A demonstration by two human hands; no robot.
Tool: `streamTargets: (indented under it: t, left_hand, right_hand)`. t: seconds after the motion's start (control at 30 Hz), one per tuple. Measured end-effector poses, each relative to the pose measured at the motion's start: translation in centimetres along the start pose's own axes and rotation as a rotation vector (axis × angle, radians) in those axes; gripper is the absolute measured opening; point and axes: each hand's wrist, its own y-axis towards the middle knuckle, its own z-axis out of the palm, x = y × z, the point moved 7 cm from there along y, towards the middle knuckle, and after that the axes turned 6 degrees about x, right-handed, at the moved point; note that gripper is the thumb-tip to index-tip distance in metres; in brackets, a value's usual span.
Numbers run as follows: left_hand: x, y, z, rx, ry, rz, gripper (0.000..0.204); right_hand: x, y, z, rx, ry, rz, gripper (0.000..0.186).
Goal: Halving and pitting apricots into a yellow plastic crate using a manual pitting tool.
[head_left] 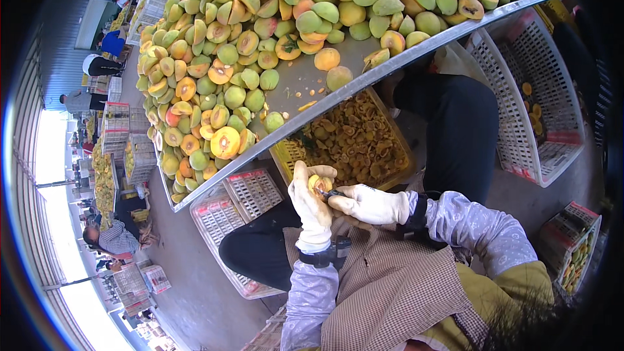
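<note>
My left hand [312, 205], in a white glove, is closed around a cut yellow peach half [318, 185] with its cut face turned up. My right hand [374, 204], gloved too, grips a small dark-handled pitting tool [333, 194]. The tool's tip meets the peach; its exact shape is hidden by the fruit and fingers. Both hands are close together above my lap, just beyond a yellow crate [406, 179] of brownish peach scraps and pits. Past the crate a metal-edged table [296, 88] bears a heap of green, yellow and reddish peaches [247, 42], many of them halved.
The table's raised metal rim [390, 65] runs slanting in front of me. White slotted crates [253, 193] stand at my left, and a large white crate [520, 110] with a few yellow pieces at my right. Other people [114, 237] sit among stacked crates at far left.
</note>
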Motion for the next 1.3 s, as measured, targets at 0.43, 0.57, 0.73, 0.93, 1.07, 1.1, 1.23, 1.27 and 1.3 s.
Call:
streamTargets:
  t: [0.43, 0.57, 0.73, 0.93, 1.07, 1.1, 1.23, 1.27, 1.3]
  left_hand:
    - [3.1, -0.3, 0.6, 0.048, -0.381, -0.364, 0.043]
    - [5.1, -0.1, 1.2, 0.243, -0.717, -0.366, 0.047]
    - [6.0, 0.2, 0.7, -0.304, -0.908, -0.408, 0.035]
    - [9.0, 1.5, -1.1, 0.055, -0.686, -0.192, 0.041]
    - [7.1, 0.2, 1.1, 0.103, -0.657, -0.355, 0.041]
    - [6.7, -0.2, 0.5, 0.212, -0.509, -0.302, 0.042]
    - [6.1, -1.3, -0.3, 0.127, -0.432, -0.29, 0.035]
    - [5.9, -1.3, -0.6, 0.078, -0.452, -0.276, 0.035]
    - [5.6, -1.1, -0.7, 0.072, -0.436, -0.245, 0.032]
  right_hand:
    - [-0.3, 0.6, -0.1, -0.051, -0.279, -0.268, 0.054]
    - [-1.6, -0.9, 1.8, 0.327, 0.56, 0.178, 0.052]
    - [0.0, -0.6, -1.0, 0.377, 0.919, 0.04, 0.05]
    - [0.7, 0.5, -4.9, -0.443, -0.466, -0.123, 0.046]
    - [0.6, 1.0, -4.7, -0.408, -0.464, -0.095, 0.047]
    - [0.9, 0.9, -5.1, -0.424, -0.433, -0.12, 0.046]
    - [1.0, -0.3, -6.4, -0.547, -0.692, -0.097, 0.034]
    - [0.6, -0.6, -6.3, -0.588, -0.818, -0.129, 0.033]
    - [0.5, -0.8, -5.6, -0.598, -0.882, -0.145, 0.034]
